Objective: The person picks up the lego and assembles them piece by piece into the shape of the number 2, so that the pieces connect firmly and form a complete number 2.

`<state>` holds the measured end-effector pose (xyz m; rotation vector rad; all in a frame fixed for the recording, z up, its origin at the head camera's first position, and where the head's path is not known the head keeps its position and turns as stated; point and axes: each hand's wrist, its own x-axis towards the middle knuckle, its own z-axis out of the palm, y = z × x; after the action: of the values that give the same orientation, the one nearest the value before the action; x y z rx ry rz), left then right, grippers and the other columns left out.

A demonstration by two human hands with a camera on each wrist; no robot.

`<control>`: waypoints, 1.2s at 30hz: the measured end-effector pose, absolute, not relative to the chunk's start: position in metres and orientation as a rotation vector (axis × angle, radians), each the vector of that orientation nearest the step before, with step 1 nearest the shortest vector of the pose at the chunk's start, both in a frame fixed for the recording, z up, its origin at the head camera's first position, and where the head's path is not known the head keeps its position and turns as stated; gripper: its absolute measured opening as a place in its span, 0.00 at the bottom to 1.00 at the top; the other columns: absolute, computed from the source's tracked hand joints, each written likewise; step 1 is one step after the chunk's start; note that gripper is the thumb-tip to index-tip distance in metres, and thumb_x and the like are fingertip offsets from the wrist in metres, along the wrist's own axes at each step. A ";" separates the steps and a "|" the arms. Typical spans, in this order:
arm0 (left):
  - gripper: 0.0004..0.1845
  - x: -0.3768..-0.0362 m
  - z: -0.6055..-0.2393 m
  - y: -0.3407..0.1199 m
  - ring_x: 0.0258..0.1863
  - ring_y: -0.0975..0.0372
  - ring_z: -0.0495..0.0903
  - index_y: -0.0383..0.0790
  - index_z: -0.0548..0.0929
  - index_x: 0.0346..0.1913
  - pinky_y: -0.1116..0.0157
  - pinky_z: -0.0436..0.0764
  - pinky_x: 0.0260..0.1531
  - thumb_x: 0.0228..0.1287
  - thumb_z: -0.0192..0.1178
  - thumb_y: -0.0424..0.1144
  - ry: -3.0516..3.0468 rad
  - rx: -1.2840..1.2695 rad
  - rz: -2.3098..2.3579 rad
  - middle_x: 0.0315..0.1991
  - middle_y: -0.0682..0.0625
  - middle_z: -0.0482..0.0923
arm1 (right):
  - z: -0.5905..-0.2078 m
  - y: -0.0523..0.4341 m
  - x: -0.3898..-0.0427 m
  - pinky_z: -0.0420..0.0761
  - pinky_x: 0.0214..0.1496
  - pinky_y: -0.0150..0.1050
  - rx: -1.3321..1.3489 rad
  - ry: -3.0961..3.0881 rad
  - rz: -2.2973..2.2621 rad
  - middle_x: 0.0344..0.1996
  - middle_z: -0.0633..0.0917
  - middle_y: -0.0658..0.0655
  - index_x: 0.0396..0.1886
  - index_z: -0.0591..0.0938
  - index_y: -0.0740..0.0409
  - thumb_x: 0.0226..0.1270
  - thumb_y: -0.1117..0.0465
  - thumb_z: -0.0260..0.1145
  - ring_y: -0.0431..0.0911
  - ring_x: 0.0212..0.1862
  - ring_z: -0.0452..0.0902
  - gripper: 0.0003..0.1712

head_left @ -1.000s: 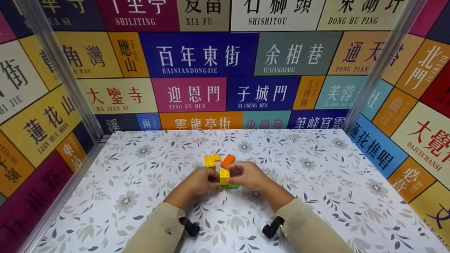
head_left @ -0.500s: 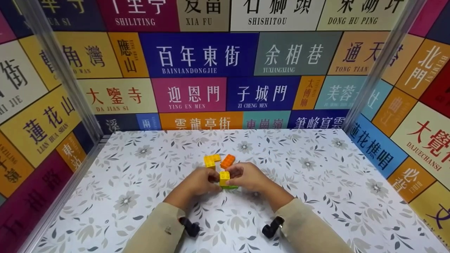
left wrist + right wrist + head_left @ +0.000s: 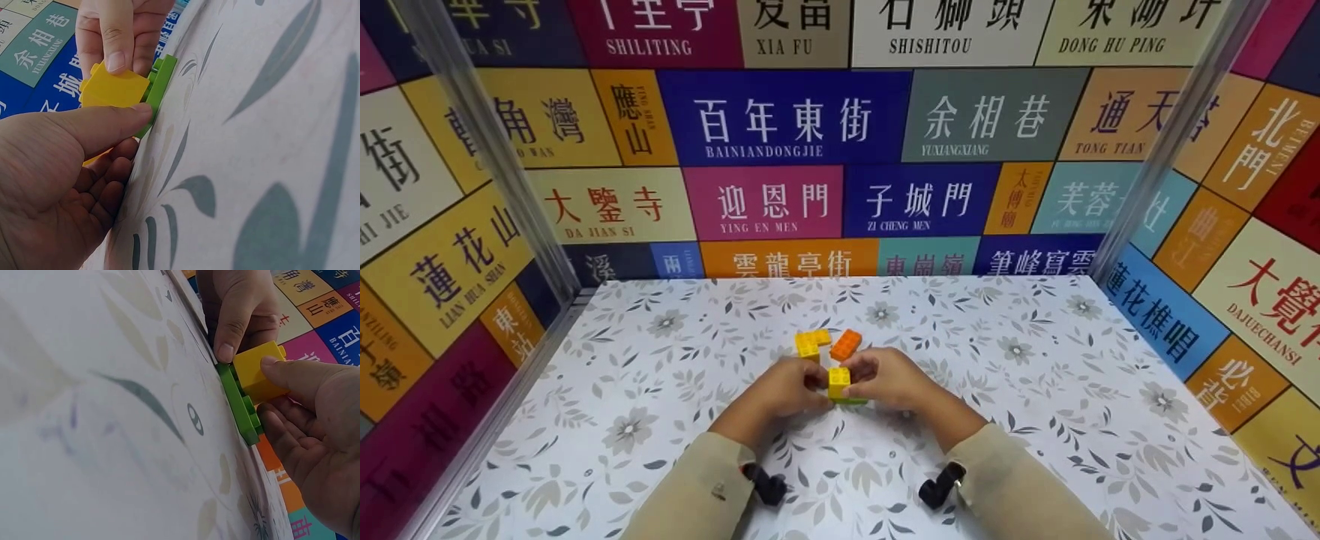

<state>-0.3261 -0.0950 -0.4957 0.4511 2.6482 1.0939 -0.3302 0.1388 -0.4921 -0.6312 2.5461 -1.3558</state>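
A yellow toy building brick (image 3: 838,381) stands on the end of a flat green building brick (image 3: 238,408), whose bare studs show beside it. The green one lies low on the table. My left hand (image 3: 789,386) holds the green brick's end, its thumb against the lower edge of the yellow brick in the left wrist view. With thumb and fingers my right hand (image 3: 891,379) pinches the yellow brick from the other side. Whether the two bricks are fully pressed together I cannot tell. Much of the green brick is hidden by the hands in the head view.
Just beyond the hands lie an orange building brick (image 3: 847,344) and some yellow bricks (image 3: 808,344) in an angled shape. The table (image 3: 675,420) has a floral cover. Panels with printed signs (image 3: 780,116) rise at the back and both sides.
The yellow brick has shifted very slightly down toward the green one, and the right hand has lowered a touch with it. The left hand and the other bricks stay where they were.
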 end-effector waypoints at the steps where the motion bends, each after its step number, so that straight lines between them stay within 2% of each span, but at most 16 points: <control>1: 0.13 -0.326 -0.495 -0.095 0.40 0.60 0.80 0.46 0.91 0.45 0.59 0.82 0.51 0.58 0.80 0.40 2.644 0.442 1.093 0.40 0.53 0.86 | -0.492 0.139 -0.330 0.87 0.54 0.38 -0.629 2.550 -1.351 0.44 0.93 0.51 0.52 0.90 0.51 0.62 0.60 0.82 0.41 0.47 0.88 0.18; 9: 0.14 -0.326 -0.493 -0.094 0.41 0.60 0.80 0.46 0.91 0.47 0.58 0.82 0.52 0.58 0.79 0.39 2.641 0.414 1.059 0.40 0.53 0.86 | -0.491 0.137 -0.329 0.87 0.55 0.39 -0.629 2.572 -1.354 0.44 0.93 0.51 0.52 0.91 0.51 0.62 0.58 0.82 0.41 0.46 0.88 0.18; 23: 0.12 -0.330 -0.495 -0.095 0.40 0.59 0.79 0.47 0.91 0.44 0.59 0.81 0.51 0.58 0.80 0.41 2.635 0.425 1.054 0.39 0.53 0.85 | -0.490 0.138 -0.328 0.87 0.53 0.37 -0.627 2.559 -1.364 0.43 0.93 0.51 0.51 0.91 0.50 0.61 0.58 0.83 0.41 0.46 0.88 0.18; 30: 0.13 -0.326 -0.496 -0.096 0.39 0.61 0.79 0.44 0.91 0.44 0.60 0.81 0.50 0.57 0.80 0.39 2.662 0.500 1.095 0.38 0.53 0.86 | -0.489 0.137 -0.328 0.87 0.51 0.37 -0.623 2.571 -1.337 0.43 0.94 0.50 0.52 0.92 0.50 0.61 0.56 0.83 0.40 0.45 0.87 0.19; 36: 0.13 -0.326 -0.496 -0.096 0.39 0.60 0.79 0.46 0.91 0.44 0.60 0.81 0.48 0.58 0.81 0.41 2.647 0.469 1.089 0.39 0.54 0.85 | -0.490 0.138 -0.328 0.87 0.52 0.37 -0.631 2.566 -1.345 0.43 0.94 0.51 0.52 0.91 0.50 0.62 0.57 0.83 0.40 0.46 0.88 0.19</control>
<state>-0.3264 -0.0956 -0.4956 0.4693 2.6473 1.0892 -0.3281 0.1376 -0.4898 -0.6306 2.5659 -1.3452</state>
